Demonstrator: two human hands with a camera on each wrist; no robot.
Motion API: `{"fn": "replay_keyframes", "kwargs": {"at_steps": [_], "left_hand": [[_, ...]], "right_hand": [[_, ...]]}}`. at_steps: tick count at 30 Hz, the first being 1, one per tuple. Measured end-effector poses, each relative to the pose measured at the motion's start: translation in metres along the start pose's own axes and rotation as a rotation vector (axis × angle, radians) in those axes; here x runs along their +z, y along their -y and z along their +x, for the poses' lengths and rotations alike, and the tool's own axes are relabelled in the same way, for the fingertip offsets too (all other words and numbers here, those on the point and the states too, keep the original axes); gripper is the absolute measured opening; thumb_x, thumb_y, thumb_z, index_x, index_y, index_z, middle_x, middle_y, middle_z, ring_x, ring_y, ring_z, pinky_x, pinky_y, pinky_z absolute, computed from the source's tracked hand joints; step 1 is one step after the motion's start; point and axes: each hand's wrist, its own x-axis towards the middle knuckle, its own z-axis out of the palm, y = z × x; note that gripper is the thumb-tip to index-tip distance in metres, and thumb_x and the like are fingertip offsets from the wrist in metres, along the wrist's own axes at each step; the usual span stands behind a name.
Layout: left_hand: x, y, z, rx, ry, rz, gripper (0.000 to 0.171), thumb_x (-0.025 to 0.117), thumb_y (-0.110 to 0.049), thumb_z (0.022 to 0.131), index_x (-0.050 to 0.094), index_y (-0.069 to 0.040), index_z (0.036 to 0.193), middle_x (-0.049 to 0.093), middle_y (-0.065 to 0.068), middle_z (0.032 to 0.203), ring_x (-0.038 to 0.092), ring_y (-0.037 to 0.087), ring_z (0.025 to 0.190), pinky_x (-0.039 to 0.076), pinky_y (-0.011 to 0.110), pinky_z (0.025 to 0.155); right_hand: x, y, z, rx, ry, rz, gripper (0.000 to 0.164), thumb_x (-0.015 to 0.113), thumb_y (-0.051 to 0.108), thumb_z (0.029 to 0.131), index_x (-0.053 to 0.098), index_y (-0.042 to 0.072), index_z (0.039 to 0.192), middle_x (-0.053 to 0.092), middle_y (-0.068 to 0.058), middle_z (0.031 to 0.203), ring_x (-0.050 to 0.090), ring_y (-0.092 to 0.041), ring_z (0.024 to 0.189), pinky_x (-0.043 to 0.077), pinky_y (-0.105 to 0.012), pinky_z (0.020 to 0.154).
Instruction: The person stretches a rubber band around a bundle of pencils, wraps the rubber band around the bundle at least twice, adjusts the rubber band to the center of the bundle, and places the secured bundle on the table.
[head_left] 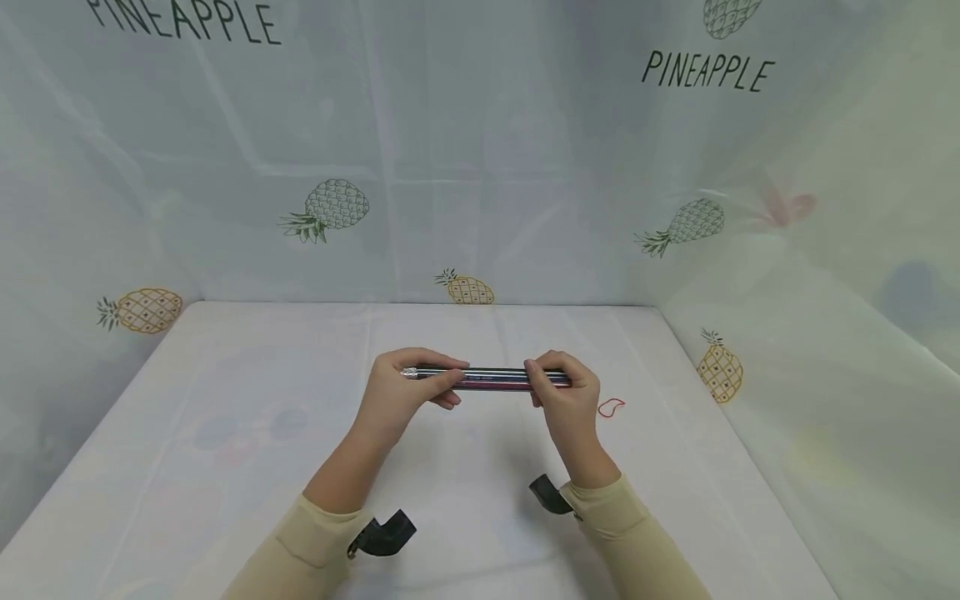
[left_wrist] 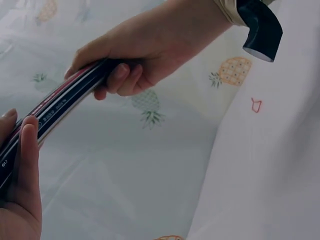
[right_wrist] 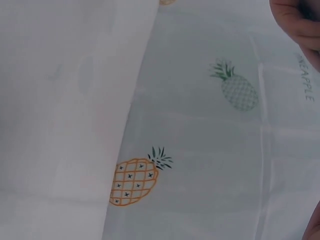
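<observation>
A bundle of dark striped pencils is held level above the table, some with red sides. My left hand pinches the left part between thumb and fingers, where silvery pencil ends stick out. At the other end, my right hand grips the bundle with thumb and curled fingers. In the left wrist view the pencils run between both hands; how many there are cannot be told. A thin red loop, like a rubber band, lies on the table beside my right hand. The right wrist view shows only bits of hand.
The white-covered table meets pale curtains printed with pineapples at its back and sides. A black wrist-mounted piece sticks out from the left sleeve, another from the right sleeve.
</observation>
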Motion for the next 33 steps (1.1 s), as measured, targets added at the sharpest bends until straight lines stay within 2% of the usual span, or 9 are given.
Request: {"fn": "replay_keyframes", "kwargs": {"at_steps": [5,11,14,17,20,24,30,33], "left_hand": [[-0.005,0.003,-0.003,-0.02,-0.029,-0.001,0.021,0.08,-0.006,0.081,0.074,0.005,0.098,0.07,0.019,0.096,0.068,0.027,0.06,0.06,0.041,0.064],[-0.006,0.005,-0.006,-0.039,-0.059,0.011,0.022,0.08,-0.005,0.08,0.074,0.006,0.097,0.071,0.02,0.092,0.068,0.025,0.059,0.06,0.038,0.063],[-0.006,0.004,-0.007,-0.039,-0.07,0.007,0.022,0.081,-0.005,0.08,0.074,0.007,0.097,0.071,0.02,0.092,0.068,0.024,0.059,0.06,0.038,0.062],[-0.007,0.004,-0.009,-0.034,-0.072,0.0,0.022,0.081,-0.005,0.079,0.074,0.007,0.097,0.071,0.02,0.093,0.068,0.024,0.059,0.06,0.038,0.062],[-0.007,0.004,-0.011,-0.026,-0.07,-0.007,0.023,0.081,-0.005,0.079,0.074,0.008,0.097,0.071,0.02,0.093,0.068,0.025,0.059,0.06,0.039,0.062],[-0.007,0.003,-0.014,-0.027,-0.062,-0.008,0.024,0.081,-0.006,0.079,0.074,0.007,0.097,0.072,0.019,0.092,0.068,0.026,0.059,0.06,0.039,0.063],[-0.006,0.001,-0.017,-0.049,-0.064,0.012,0.023,0.082,-0.005,0.078,0.074,0.006,0.096,0.072,0.019,0.089,0.067,0.025,0.058,0.06,0.036,0.063],[-0.005,0.001,-0.018,-0.061,-0.07,0.026,0.022,0.082,-0.006,0.078,0.075,0.005,0.095,0.072,0.018,0.089,0.066,0.024,0.057,0.059,0.035,0.062]], "right_hand": [[-0.002,0.0,-0.003,-0.021,0.081,-0.095,0.006,0.068,-0.013,0.084,0.065,-0.009,0.085,0.062,-0.005,0.073,0.054,-0.014,0.052,0.047,-0.019,0.048],[-0.005,0.0,-0.007,-0.047,0.119,-0.136,0.025,0.07,-0.013,0.083,0.065,-0.007,0.107,0.069,-0.018,0.095,0.065,-0.014,0.081,0.054,-0.02,0.062],[-0.006,0.0,-0.009,-0.055,0.138,-0.102,0.037,0.071,-0.01,0.083,0.06,-0.007,0.118,0.067,-0.019,0.104,0.066,-0.019,0.094,0.055,-0.021,0.067],[-0.007,-0.001,-0.011,-0.081,0.175,-0.016,0.051,0.075,-0.005,0.082,0.051,-0.009,0.126,0.062,-0.025,0.115,0.064,-0.029,0.103,0.056,-0.029,0.079],[-0.006,-0.003,-0.012,-0.118,0.215,0.052,0.065,0.078,0.003,0.082,0.042,-0.011,0.133,0.056,-0.031,0.122,0.06,-0.035,0.111,0.051,-0.036,0.094],[-0.004,-0.006,-0.015,-0.145,0.213,0.06,0.069,0.079,0.013,0.084,0.039,-0.009,0.136,0.054,-0.031,0.125,0.057,-0.035,0.115,0.047,-0.037,0.098],[-0.001,-0.011,-0.019,-0.161,0.152,0.003,0.06,0.07,0.025,0.092,0.042,-0.012,0.131,0.058,-0.028,0.119,0.059,-0.03,0.11,0.049,-0.033,0.094],[-0.001,-0.013,-0.02,-0.158,0.132,-0.007,0.055,0.067,0.023,0.095,0.044,-0.013,0.128,0.059,-0.029,0.116,0.06,-0.029,0.107,0.05,-0.031,0.093]]}}
